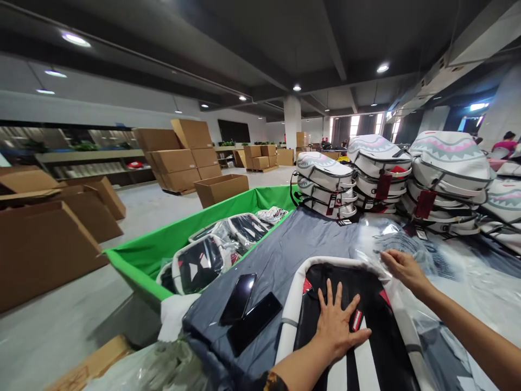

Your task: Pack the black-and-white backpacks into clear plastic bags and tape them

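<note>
A backpack (315,304) with white edges and a black back panel lies in front of me on the grey-covered table. My left hand (340,326) rests flat on that panel with its fingers spread, beside a small red-and-white label (357,320). Just past the backpack's upper right corner, my right hand (402,270) is closed in a pinch at a clear plastic bag (393,236). More clear plastic (484,288) spreads to the right. The lower end of the backpack runs out of view.
Two dark phones (240,298) lie left of the backpack. Stacked white backpacks (325,187) line the table's far side. A green fabric-lined bin (134,260) on the left holds bagged backpacks. Cardboard boxes (44,250) stand on the floor. A person (507,144) is at the far right.
</note>
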The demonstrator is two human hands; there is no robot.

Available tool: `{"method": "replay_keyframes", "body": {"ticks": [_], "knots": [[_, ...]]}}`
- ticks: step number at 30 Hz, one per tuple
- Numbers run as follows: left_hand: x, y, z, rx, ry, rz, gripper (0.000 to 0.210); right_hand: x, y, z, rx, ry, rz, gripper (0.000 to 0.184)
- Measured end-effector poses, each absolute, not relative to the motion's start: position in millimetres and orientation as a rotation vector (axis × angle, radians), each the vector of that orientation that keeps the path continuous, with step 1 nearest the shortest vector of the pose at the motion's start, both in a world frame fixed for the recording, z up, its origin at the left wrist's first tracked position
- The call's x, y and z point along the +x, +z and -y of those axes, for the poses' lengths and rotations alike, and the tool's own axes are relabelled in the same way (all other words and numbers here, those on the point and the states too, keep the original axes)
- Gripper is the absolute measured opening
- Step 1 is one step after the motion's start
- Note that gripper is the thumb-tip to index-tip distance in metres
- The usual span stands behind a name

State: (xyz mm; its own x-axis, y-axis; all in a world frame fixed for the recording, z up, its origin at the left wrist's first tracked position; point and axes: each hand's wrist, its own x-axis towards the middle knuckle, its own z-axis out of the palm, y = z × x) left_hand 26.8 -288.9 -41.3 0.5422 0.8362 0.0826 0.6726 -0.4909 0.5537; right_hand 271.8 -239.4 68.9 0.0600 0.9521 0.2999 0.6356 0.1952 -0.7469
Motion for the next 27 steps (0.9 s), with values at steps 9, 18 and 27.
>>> {"method": "replay_keyframes", "body": {"ticks": [9, 18, 27], "knots": [[48.5, -2.2, 324.0, 1.465, 1.076, -0.711, 0.063, 196.5, 74.8, 348.2, -1.368, 0.524, 1.647, 0.060], [4.2, -0.7, 345.9, 1.757, 0.974, -1.460, 0.014, 207.3, 54.5, 327.8, -1.519, 0.771, 1.197, 0.057], [-5.0, 20.8, 368.3, 2.633, 1.343, -1.508, 0.077, 173.6, 62.3, 343.7, -1.363, 0.779, 1.525, 0.055]]}}
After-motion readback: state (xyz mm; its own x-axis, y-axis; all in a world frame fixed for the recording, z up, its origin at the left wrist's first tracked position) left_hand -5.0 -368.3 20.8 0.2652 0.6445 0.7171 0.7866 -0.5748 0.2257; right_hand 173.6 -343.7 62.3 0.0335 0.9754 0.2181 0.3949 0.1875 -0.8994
